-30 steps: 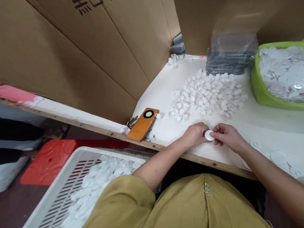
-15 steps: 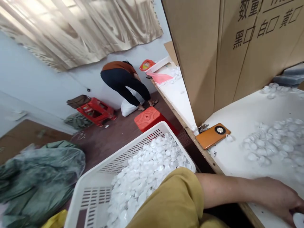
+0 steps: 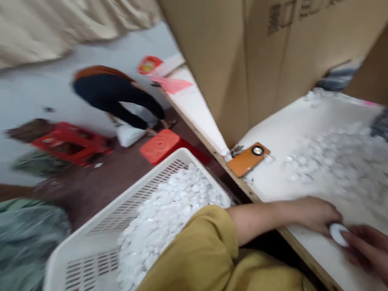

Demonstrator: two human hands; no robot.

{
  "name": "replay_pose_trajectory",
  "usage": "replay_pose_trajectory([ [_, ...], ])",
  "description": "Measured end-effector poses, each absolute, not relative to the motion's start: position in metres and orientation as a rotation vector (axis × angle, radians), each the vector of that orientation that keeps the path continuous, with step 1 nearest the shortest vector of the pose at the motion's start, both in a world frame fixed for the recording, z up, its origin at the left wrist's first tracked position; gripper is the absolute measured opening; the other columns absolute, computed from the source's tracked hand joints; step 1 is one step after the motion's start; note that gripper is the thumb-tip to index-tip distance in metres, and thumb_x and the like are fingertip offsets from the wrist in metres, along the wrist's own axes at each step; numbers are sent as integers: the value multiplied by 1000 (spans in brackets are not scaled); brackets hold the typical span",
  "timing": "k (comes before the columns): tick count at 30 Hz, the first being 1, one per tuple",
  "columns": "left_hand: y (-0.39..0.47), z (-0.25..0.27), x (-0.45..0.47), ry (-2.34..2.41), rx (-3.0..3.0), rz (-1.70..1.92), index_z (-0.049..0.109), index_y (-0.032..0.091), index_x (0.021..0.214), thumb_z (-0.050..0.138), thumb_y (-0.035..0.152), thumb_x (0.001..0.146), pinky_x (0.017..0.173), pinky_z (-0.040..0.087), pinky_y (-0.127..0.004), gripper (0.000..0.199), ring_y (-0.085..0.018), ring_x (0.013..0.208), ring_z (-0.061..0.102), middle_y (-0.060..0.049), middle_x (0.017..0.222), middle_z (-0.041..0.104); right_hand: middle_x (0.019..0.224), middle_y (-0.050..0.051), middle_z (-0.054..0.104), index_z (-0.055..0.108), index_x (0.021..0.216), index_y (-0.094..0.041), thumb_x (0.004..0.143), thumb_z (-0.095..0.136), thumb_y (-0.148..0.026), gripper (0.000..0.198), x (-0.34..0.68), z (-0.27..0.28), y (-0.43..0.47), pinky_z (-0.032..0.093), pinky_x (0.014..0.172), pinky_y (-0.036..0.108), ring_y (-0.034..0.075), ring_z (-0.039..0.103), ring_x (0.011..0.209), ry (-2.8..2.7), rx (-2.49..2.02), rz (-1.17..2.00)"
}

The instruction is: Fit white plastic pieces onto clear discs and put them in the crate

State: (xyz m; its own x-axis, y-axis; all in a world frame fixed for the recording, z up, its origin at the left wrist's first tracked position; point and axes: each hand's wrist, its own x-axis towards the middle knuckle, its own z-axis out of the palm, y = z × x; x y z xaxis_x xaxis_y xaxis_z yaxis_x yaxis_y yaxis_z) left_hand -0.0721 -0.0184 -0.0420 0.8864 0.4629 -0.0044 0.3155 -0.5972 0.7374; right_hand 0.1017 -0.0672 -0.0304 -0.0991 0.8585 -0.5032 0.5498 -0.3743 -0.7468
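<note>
My left hand [image 3: 317,214] reaches across from a mustard sleeve, its fingers closed at the edge of a small white round plastic piece [image 3: 338,235]. From the right edge comes my right hand [image 3: 368,246], blurred, with its thumb and fingers pinching the other side of the same piece. Both hands are low over the white tabletop [image 3: 321,254]. Beyond them lies a loose heap of similar white pieces [image 3: 339,157]. Beneath my left arm stands a white slatted plastic basket [image 3: 71,242], holding many white pieces [image 3: 169,202].
An orange phone [image 3: 247,161] lies near the table edge beside some keys [image 3: 236,150]. A tall cardboard box [image 3: 218,72] stands on the table. Red stools [image 3: 160,145] are on the floor. Another person [image 3: 112,93] bends over near the wall. Green plastic-covered sacking [image 3: 30,242] is at left.
The view has swung to the right. My right hand has come into the picture and meets my left at the white round piece, which was partly cut off at the edge before.
</note>
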Motion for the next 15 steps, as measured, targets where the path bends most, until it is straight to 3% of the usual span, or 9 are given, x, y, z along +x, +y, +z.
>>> replay_pose_trajectory([
  [2,-17,-32,-79,565,2270,204,66,12,96,63,39,81,67,43,-26,30,-19,81,59,-8,89,65,50,2,58,55,69,-23,72,66,-56,35,110,-17,-80,41,38,27,17,56,44,-1380,-1901,1584],
  [5,-10,-22,-84,644,2188,161,66,16,101,65,46,80,66,41,-23,37,-17,80,59,-4,90,66,50,0,58,49,71,-21,70,70,-50,36,107,-11,-76,36,36,22,15,56,42,-1222,-1887,1658],
  [15,3,-5,-64,852,2126,-134,60,20,90,73,37,71,54,31,-22,29,-14,65,55,4,73,60,49,-3,59,46,79,-20,74,66,-21,21,102,-3,-52,31,32,18,13,55,36,-1177,-1914,1826],
])
